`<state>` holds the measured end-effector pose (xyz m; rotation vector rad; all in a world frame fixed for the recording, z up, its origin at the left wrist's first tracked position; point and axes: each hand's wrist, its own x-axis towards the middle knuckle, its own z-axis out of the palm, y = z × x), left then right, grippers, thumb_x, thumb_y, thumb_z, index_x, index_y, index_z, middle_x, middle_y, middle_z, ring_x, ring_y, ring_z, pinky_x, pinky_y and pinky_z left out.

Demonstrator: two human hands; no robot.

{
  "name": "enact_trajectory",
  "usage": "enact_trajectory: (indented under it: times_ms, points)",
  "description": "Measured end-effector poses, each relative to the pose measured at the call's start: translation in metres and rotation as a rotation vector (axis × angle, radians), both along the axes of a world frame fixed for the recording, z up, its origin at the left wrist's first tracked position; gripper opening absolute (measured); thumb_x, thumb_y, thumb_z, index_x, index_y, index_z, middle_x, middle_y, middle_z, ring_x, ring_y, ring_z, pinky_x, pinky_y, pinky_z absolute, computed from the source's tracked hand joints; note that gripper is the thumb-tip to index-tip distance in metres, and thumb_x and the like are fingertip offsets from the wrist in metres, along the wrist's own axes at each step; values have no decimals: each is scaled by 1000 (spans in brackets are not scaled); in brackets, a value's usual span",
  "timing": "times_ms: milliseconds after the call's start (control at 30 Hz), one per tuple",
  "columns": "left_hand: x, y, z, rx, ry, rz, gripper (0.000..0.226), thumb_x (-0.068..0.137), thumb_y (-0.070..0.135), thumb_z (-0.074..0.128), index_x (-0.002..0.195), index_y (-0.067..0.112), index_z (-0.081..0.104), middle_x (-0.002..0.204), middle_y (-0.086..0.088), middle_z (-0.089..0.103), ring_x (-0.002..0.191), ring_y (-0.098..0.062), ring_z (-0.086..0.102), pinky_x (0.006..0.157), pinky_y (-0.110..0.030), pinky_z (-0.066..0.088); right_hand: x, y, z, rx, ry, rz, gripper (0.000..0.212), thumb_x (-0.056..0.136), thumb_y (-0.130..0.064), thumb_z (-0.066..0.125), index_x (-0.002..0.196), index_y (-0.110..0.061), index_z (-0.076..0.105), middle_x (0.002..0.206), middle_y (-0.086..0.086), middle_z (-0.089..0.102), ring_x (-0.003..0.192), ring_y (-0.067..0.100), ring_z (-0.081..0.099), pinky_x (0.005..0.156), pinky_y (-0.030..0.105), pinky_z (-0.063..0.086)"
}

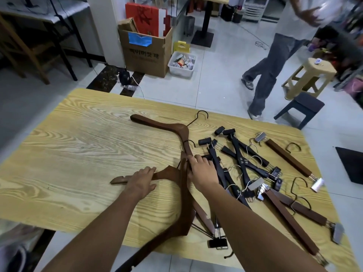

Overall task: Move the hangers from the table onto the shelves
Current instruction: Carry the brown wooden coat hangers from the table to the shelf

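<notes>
While both hands gather brown coat hangers (182,193) at six o'clock, left hand (141,180) and right hand (202,169) each grasp one; lifting follows.

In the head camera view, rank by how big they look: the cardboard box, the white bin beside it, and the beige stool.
1. cardboard box
2. beige stool
3. white bin

All stand at a similar distance, so the order is fairly safe.

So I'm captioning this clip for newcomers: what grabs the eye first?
Two bare arms reach in from the bottom, the left hand and right hand pressed on big brown wooden hangers mid-table. A tangle of black clip hangers sprawls right of them on the pale wood-grain table.
</notes>
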<state>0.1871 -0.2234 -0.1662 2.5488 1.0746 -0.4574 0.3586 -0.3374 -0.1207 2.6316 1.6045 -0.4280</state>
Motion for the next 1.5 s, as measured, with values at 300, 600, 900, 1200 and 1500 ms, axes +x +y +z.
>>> enact_trajectory:
  times_ms: [300,600,900,1200,1500]
  points:
    - [13,11,-18,130,44,-25,34,92,27,53,123,17,43,126,-3,44,120,-22,41,97,-34,34,10,4,-4,49,-38,214,60,91,-14,49,147,-22,29,148,7,32,132,30,34,109,40,28]
    - [21,22,-19,106,202,-88,41,90,29,53,124,9,42,129,-11,46,122,-28,42,99,-35,36,23,5,-9,79,-50,144,57,95,-12,45,147,-26,26,149,7,31,133,30,34,109,39,29]
    - [9,26,-14,11,108,28,36,91,21,52,119,4,37,114,-15,60,106,-32,57,85,-37,43,22,0,-9,59,-23,132,58,95,-11,46,147,-24,27,147,7,34,130,30,37,109,40,30]
    - [-8,23,-28,57,62,46,27,95,28,47,115,10,43,117,-8,58,109,-28,54,90,-38,39,-4,4,-9,54,43,38,41,99,-25,39,140,-16,39,135,9,47,126,30,42,104,40,32]
    - [-21,25,-27,75,35,118,26,96,28,47,113,9,44,118,-9,59,111,-28,53,92,-37,37,-51,6,-15,24,1,-23,50,98,-50,34,127,-11,45,125,9,54,116,28,49,94,38,37]
